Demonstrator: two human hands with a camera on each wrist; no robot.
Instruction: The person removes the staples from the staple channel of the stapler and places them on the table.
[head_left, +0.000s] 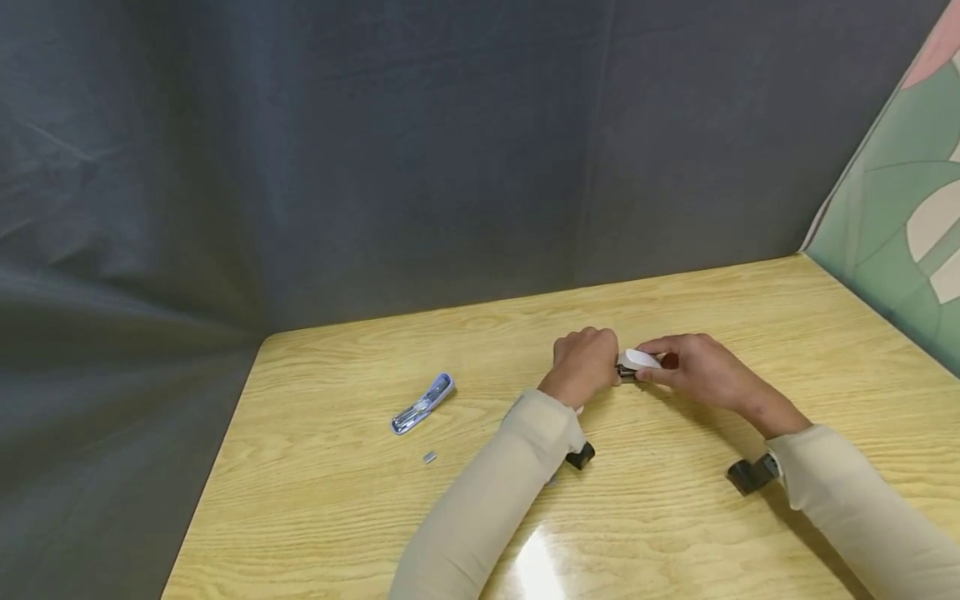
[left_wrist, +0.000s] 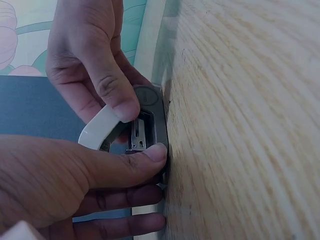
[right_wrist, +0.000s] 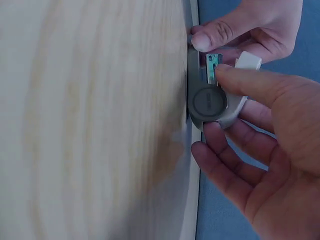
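Head view shows both hands meeting over a small white-topped stapler [head_left: 638, 361] that sits on the wooden surface [head_left: 750, 317], right of centre and toward the far edge. The left hand [head_left: 583, 363] grips the stapler's left end with curled fingers, its thumb pressed along the grey base where it meets the wood, as the left wrist view shows. The right hand [head_left: 701, 371] holds the right end; its thumb rests on the raised white top [left_wrist: 100, 129] while its other fingers curl loosely beneath the body.

Between the lifted top and the grey base [right_wrist: 202, 102] the metal staple channel [left_wrist: 137, 134] lies exposed. Whether any staples sit inside it cannot be told from these views. The round grey end of the base faces the right wrist camera.

Well to the left on the surface lies a second stapler, blue [head_left: 423, 404], apart from both hands. Just near of it rests a small grey strip of staples [head_left: 430, 457]. A dark cloth backdrop [head_left: 375, 167] hangs beyond the far edge, and a patterned green panel [head_left: 900, 217] stands at the right.
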